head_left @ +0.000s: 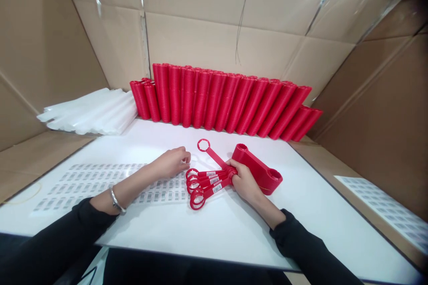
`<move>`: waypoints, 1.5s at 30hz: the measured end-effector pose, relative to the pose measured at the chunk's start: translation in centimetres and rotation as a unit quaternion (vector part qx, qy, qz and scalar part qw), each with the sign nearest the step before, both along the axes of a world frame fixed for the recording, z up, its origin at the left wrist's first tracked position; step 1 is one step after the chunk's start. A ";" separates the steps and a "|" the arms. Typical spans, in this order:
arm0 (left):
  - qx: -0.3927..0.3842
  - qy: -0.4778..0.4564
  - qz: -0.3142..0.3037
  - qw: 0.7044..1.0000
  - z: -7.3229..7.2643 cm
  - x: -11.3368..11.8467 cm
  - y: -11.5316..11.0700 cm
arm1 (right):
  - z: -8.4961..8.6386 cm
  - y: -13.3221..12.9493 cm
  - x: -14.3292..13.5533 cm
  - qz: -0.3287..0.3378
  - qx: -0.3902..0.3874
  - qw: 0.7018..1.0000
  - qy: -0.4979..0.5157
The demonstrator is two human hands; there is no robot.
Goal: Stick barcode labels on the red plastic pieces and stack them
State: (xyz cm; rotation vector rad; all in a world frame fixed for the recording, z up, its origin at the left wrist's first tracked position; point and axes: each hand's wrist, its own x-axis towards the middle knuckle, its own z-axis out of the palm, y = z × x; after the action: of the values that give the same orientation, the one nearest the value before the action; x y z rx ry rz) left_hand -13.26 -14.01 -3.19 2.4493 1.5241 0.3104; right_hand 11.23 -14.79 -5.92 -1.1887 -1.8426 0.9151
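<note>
My right hand (245,180) grips a fan of several red plastic ring-ended wrenches (216,156) by one end. White barcode labels (217,188) show on the handles of the lower ones; the topmost wrench points up and left, with no label in sight on it. My left hand (174,162) hovers at the upper right edge of a sheet of barcode labels (157,196), fingers curled in a pinch. Whatever may be between its fingertips is too small to make out. Just beyond my right hand lies a stack of the same red wrenches (256,167), pressed together.
Tall stacks of red wrenches (214,100) line the back of the white table (187,240). White plastic sleeves or bags (96,111) lie at the back left. Another label sheet (384,209) rests at the right. Cardboard walls (207,31) enclose the table, and a rubber band (28,193) lies far left.
</note>
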 end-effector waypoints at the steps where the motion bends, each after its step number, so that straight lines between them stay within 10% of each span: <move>1: 0.003 -0.006 0.006 1.000 0.1 0.1 -0.1 | 0.0 0.0 0.0 0.001 0.000 1.000 -0.001; 14: -0.096 -0.370 0.005 0.924 2.8 3.3 -1.4 | 1.5 -0.8 -1.3 -0.002 0.039 0.999 -0.010; 31: -0.170 -0.432 0.069 0.883 2.4 4.3 -1.4 | 2.1 -1.8 -2.0 0.019 0.055 0.998 0.000; 45: -0.107 -0.374 0.083 0.918 2.1 4.4 -1.6 | 2.2 -2.0 -2.2 0.021 0.050 0.998 0.016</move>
State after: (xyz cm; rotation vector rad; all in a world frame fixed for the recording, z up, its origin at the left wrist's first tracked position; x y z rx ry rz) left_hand -8.82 -15.66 -1.10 1.7159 1.3101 0.9292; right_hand 8.98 -16.78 -3.72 -1.0716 -1.8715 0.8492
